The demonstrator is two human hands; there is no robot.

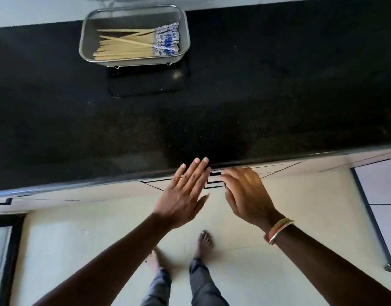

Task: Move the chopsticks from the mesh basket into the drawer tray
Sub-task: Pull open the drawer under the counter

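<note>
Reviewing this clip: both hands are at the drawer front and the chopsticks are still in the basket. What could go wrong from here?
1. The right hand curls at the drawer handle while the left hand hovers flat beside it; fingers could get pinched against the countertop edge.
2. The chopsticks lie loose and crossed in the mesh basket, so a handful may snag or spill.
3. The basket sits far back on the countertop, so the carry is long and drops are likely.

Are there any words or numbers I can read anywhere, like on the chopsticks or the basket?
No readable words or numbers anywhere.
Chopsticks: the ends carry only a blue-and-white pattern, no letters.
Mesh basket: bare metal, no label.
Black countertop: nothing written.
Bracelet: coloured bands, no text.
</note>
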